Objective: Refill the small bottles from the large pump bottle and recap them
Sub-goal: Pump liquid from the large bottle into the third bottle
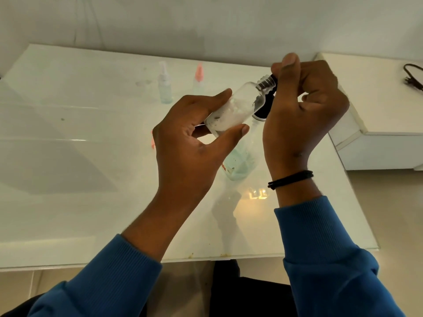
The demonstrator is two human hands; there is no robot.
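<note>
While your left hand [194, 138] grips the tilted small clear bottle [238, 106] between thumb and fingers, white lotion pools at its base end. Your right hand [304, 106] pinches a black cap [272, 80] at the threaded neck. Below your fingers stands one large bottle [240, 163] with pale green liquid. Beyond your fingertips stand two small spray bottles: one white-topped [164, 84], one pink-topped [198, 78].

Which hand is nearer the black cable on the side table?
The right hand. It is up at the small bottle's neck, toward the cable. The left hand holds the bottle's base, farther away.
</note>
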